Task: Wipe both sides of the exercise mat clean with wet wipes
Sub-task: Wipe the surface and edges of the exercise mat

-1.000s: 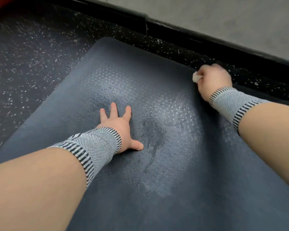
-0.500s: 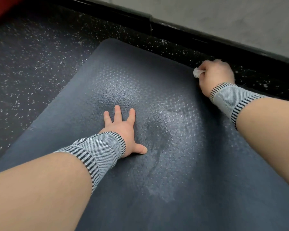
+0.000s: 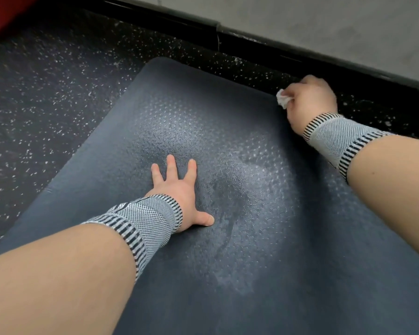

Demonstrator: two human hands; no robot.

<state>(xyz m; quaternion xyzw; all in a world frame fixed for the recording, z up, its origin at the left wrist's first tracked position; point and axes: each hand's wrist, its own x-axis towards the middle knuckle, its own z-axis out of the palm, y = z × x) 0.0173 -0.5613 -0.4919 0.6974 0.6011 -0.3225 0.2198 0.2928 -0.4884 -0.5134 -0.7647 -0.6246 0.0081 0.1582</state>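
Speckled black rubber flooring [image 3: 46, 97] fills the frame from nine to twelve o'clock, running up to a black baseboard [image 3: 252, 47] beneath a grey wall [image 3: 324, 27]; something red [image 3: 0, 15] sits at the eleven o'clock corner, too cropped for me to say what it is.

From my feed, the exercise mat [image 3: 264, 274] lies flat on that floor and takes up most of the lower and central picture, its rounded far corner pointing toward twelve o'clock. It is a dark slate blue with a fine embossed dimple texture. A broad patch around the centre looks paler and glossy, with curved smear edges, which I take to be wetness, though the glare makes that hard to confirm. Its outer borders look duller and even in tone.

I see the left hand [image 3: 177, 189] planted palm down on the mat at centre, fingers straight and spread, thumb out to the side. The right hand [image 3: 310, 102], at about two o'clock, sits at the mat's far edge beside the baseboard, fingers curled tightly around a crumpled white wet wipe [image 3: 283, 100] that pokes out on the thumb side. Both wrists wear grey knit wrist bands [image 3: 145, 218] with black-striped edges.
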